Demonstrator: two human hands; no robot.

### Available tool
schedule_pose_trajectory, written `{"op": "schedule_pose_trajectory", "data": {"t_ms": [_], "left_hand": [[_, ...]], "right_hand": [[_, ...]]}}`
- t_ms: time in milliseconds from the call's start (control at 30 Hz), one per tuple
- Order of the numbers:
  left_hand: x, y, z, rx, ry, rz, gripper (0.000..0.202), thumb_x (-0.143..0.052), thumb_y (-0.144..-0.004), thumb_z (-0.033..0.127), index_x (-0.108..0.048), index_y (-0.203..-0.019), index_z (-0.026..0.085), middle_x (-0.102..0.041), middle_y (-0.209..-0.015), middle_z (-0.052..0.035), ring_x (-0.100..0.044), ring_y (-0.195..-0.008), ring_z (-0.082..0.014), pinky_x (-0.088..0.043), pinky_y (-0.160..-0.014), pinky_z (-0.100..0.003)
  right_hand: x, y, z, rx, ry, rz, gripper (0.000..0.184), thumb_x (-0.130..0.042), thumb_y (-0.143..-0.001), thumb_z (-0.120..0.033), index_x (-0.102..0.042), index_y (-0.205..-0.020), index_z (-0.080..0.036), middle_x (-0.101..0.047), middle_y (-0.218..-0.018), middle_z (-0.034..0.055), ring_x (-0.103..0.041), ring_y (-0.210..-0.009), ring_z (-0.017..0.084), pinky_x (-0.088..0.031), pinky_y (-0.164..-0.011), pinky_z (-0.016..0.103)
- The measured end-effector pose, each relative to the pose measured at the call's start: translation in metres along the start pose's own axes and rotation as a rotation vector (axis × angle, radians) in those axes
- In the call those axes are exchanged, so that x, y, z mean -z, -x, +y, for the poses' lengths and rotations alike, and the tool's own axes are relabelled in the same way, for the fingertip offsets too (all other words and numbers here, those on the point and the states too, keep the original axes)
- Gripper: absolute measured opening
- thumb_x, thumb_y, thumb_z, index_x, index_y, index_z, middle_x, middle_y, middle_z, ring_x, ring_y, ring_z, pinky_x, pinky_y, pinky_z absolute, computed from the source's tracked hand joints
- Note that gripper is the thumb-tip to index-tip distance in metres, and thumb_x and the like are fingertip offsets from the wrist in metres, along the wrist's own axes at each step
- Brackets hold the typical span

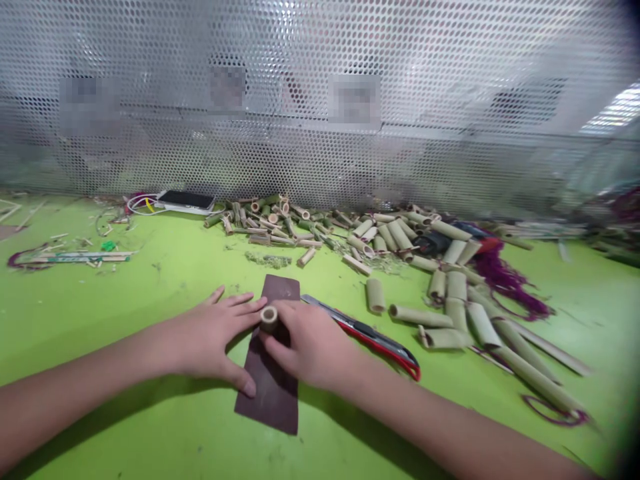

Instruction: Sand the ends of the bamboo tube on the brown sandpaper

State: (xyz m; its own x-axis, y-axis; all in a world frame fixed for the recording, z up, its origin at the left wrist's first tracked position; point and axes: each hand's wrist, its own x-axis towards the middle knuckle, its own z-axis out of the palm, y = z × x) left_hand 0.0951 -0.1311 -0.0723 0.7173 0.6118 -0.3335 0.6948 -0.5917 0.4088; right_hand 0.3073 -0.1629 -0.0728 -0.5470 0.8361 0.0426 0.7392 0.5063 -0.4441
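A dark brown strip of sandpaper (273,403) lies lengthwise on the green table. My right hand (313,343) grips a short bamboo tube (269,319), held upright over the sandpaper with its hollow end facing up. The tube's lower end seems to rest on the strip. My left hand (210,340) is spread, its thumb and fingertips at the strip's left edge, thumb on the paper. Just right of my right hand lies a red and black utility knife (375,337), its blade pointing toward the sandpaper.
Several cut bamboo tubes (423,317) are scattered to the right, beside purple string (520,293). Short bamboo pieces (273,217) are heaped at the back. A phone (186,199) with a white cable sits behind left. A perforated metal screen (300,153) closes off the far side.
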Motion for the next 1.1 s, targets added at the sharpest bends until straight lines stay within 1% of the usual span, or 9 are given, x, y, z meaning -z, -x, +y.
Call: {"op": "schedule_pose_trajectory", "data": {"t_ms": [133, 300, 433, 533, 633, 733, 867, 1033, 1100], "left_hand": [[0.002, 0.000, 0.000, -0.011, 0.006, 0.011, 0.108, -0.073, -0.076, 0.071, -0.024, -0.163, 0.030, -0.011, -0.170, -0.0080, -0.012, -0.157, -0.0382, -0.004, -0.124, -0.069], [0.004, 0.001, -0.006, -0.027, 0.005, -0.013, 0.111, -0.071, -0.077, 0.073, -0.018, -0.164, 0.029, -0.010, -0.170, -0.0073, -0.010, -0.158, -0.0381, -0.007, -0.126, -0.065], [0.004, 0.000, -0.014, -0.098, 0.002, 0.025, 0.107, -0.075, -0.075, 0.071, -0.027, -0.162, 0.032, -0.015, -0.170, -0.0049, -0.015, -0.157, -0.0374, -0.008, -0.128, -0.061], [0.005, -0.001, -0.019, -0.110, 0.017, 0.018, 0.109, -0.078, -0.072, 0.070, -0.026, -0.162, 0.035, -0.018, -0.170, -0.0037, -0.017, -0.157, -0.0378, -0.007, -0.128, -0.062], [0.006, -0.001, -0.019, -0.094, 0.041, 0.000, 0.111, -0.077, -0.073, 0.071, -0.023, -0.162, 0.035, -0.016, -0.170, -0.0034, -0.015, -0.157, -0.0382, -0.008, -0.127, -0.062], [0.007, 0.000, -0.019, -0.083, 0.048, -0.003, 0.111, -0.077, -0.072, 0.072, -0.024, -0.162, 0.034, -0.015, -0.170, -0.0032, -0.014, -0.158, -0.0378, -0.007, -0.128, -0.061], [0.005, 0.000, -0.020, -0.097, 0.049, 0.004, 0.109, -0.076, -0.073, 0.073, -0.026, -0.162, 0.033, -0.016, -0.170, -0.0042, -0.015, -0.158, -0.0363, -0.006, -0.128, -0.060], [0.002, -0.001, -0.025, -0.126, 0.059, 0.028, 0.106, -0.075, -0.075, 0.072, -0.027, -0.161, 0.034, -0.018, -0.170, -0.0038, -0.015, -0.158, -0.0356, -0.006, -0.128, -0.060], [0.001, -0.001, -0.025, -0.125, 0.061, 0.022, 0.107, -0.075, -0.075, 0.072, -0.026, -0.162, 0.034, -0.018, -0.170, -0.0039, -0.016, -0.158, -0.0352, -0.005, -0.128, -0.060]], "right_hand": [[-0.002, 0.003, 0.003, 0.177, -0.055, -0.009, 0.018, -0.065, -0.083, -0.022, -0.067, -0.101, -0.020, -0.074, -0.103, 0.0061, -0.066, -0.094, 0.023, -0.048, -0.083, 0.033], [0.003, 0.002, 0.013, -0.063, -0.186, 0.103, 0.011, -0.061, -0.087, -0.020, -0.067, -0.096, -0.021, -0.075, -0.087, 0.0017, -0.066, -0.075, 0.019, -0.046, -0.068, 0.029], [0.001, 0.002, 0.012, -0.025, -0.334, 0.093, 0.032, -0.064, -0.087, -0.021, -0.063, -0.120, -0.023, -0.075, -0.105, 0.0034, -0.069, -0.090, 0.020, -0.049, -0.077, 0.030], [-0.001, 0.003, 0.006, 0.023, -0.308, 0.113, 0.016, -0.067, -0.089, -0.026, -0.067, -0.104, -0.021, -0.074, -0.107, 0.0053, -0.067, -0.095, 0.021, -0.048, -0.081, 0.031], [0.000, 0.004, 0.001, -0.002, -0.252, 0.031, 0.014, -0.065, -0.091, -0.032, -0.065, -0.085, -0.020, -0.072, -0.086, 0.0025, -0.064, -0.075, 0.017, -0.044, -0.067, 0.028], [0.002, 0.005, -0.001, -0.029, -0.236, -0.040, 0.009, -0.062, -0.090, -0.029, -0.063, -0.085, -0.021, -0.068, -0.072, -0.0015, -0.057, -0.059, 0.014, -0.038, -0.057, 0.026], [0.002, 0.006, -0.001, 0.040, -0.201, 0.002, 0.010, -0.064, -0.079, -0.021, -0.063, -0.089, -0.021, -0.070, -0.078, -0.0008, -0.060, -0.065, 0.015, -0.040, -0.061, 0.026], [-0.003, 0.009, -0.002, 0.058, -0.121, 0.014, 0.018, -0.069, -0.083, -0.038, -0.066, -0.089, -0.021, -0.073, -0.076, -0.0003, -0.063, -0.064, 0.016, -0.042, -0.063, 0.028], [-0.004, 0.010, -0.002, 0.030, -0.104, 0.002, 0.014, -0.066, -0.086, -0.036, -0.068, -0.092, -0.023, -0.072, -0.071, -0.0018, -0.062, -0.059, 0.016, -0.042, -0.064, 0.028]]}}
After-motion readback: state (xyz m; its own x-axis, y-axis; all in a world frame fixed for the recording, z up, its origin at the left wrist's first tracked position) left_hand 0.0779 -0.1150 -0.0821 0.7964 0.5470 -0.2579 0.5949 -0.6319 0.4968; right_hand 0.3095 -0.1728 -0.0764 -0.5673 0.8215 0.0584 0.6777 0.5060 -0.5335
